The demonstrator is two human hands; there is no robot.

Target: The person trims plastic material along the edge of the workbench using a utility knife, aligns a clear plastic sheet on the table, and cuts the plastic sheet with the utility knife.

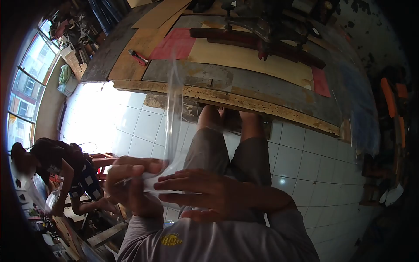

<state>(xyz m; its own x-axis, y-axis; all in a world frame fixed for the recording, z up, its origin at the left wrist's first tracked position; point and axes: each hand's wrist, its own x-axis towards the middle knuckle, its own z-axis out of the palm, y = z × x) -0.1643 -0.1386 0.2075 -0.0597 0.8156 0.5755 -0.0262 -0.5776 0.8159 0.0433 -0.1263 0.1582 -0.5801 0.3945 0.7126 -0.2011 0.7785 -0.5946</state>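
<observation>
A clear plastic sheet (173, 118) stretches from in front of my chest up toward the bench edge, partly see-through and hard to trace. My left hand (134, 184) grips it, with the thumb and fingers closed on its near end. Beside it, my right hand (198, 191) lies across the plastic with fingers stretched out and slightly apart. That palm faces my body, so its underside is hidden.
Ahead stands a workbench (279, 103) with a heavy dark press (262, 37) over yellow and red sheets. A red-handled cutter (138, 57) lies at its left. Another person (65, 168) bends over at lower left. Plastic sheeting (362, 109) hangs at right.
</observation>
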